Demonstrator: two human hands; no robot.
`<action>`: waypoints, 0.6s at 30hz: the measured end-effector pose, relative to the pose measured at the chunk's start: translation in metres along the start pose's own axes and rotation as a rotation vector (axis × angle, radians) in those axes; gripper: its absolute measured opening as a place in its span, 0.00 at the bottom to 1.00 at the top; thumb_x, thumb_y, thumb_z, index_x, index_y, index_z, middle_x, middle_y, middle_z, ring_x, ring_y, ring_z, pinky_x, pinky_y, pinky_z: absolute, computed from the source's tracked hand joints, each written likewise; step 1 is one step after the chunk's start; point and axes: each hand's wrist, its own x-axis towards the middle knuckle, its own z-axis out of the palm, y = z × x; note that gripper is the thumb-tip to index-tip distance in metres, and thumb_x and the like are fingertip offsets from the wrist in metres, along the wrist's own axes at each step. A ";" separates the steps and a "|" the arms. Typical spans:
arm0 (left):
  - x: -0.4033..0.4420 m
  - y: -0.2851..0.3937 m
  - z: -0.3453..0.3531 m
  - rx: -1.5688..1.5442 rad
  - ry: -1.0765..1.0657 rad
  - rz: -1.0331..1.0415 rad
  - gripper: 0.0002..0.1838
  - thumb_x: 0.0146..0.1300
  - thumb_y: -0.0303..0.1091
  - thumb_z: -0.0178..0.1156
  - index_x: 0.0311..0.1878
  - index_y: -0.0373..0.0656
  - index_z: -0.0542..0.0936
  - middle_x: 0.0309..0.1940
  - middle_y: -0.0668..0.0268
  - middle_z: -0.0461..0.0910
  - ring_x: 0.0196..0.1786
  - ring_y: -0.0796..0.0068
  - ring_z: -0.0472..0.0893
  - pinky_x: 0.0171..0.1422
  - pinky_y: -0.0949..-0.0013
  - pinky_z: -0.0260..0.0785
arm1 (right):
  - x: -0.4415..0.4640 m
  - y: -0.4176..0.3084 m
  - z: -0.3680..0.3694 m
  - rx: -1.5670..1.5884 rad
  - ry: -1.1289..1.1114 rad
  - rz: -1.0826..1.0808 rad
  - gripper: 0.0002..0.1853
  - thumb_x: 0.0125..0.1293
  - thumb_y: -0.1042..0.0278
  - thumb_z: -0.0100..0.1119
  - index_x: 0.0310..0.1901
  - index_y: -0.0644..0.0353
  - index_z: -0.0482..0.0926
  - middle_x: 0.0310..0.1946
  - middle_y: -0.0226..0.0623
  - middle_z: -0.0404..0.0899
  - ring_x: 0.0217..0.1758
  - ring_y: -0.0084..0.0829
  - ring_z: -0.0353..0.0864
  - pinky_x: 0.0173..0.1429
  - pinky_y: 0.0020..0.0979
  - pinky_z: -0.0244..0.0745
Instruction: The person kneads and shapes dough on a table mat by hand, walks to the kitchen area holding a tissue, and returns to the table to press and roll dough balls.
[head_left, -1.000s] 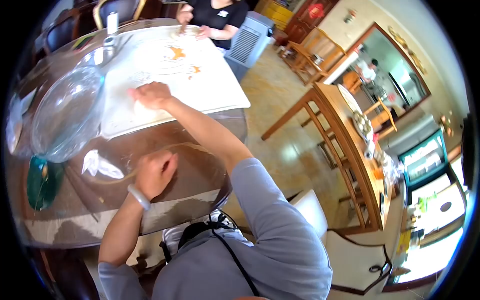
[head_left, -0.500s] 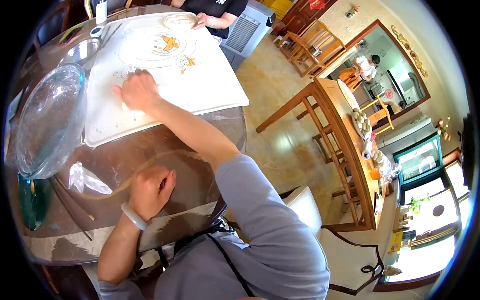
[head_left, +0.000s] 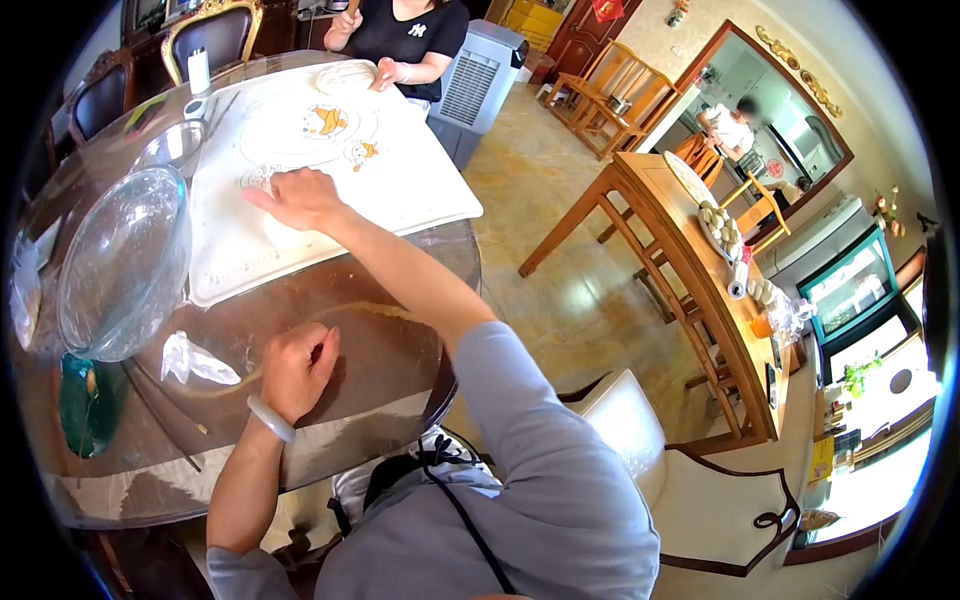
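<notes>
My right hand lies palm down over the near part of a large white mat with cartoon prints, its thumb held out from the fingers. A pale, rounded lump, perhaps dough, shows just under the palm and blends into the mat. My left hand rests on the brown table, fingers curled in, a pale bangle on the wrist; nothing shows in it. Beside the left hand is a crumpled white tissue or plastic piece. A big clear glass bowl stands left of the mat.
Across the table, a person in black handles a round pale item on the mat. A smaller glass bowl and a white bottle stand far left. A side table holds a tray of pale lumps.
My right hand has gone from a bent, fist-like shape to a flatter one with the thumb out. The left hand stays curled on the table. The view has tilted up slightly.
</notes>
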 end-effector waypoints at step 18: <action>0.004 -0.001 0.006 0.009 -0.013 -0.008 0.12 0.58 0.27 0.59 0.19 0.37 0.72 0.18 0.54 0.71 0.22 0.54 0.72 0.26 0.57 0.62 | 0.054 0.045 0.058 -0.348 0.311 -0.165 0.19 0.65 0.54 0.48 0.44 0.62 0.79 0.36 0.48 0.80 0.46 0.44 0.77 0.56 0.45 0.67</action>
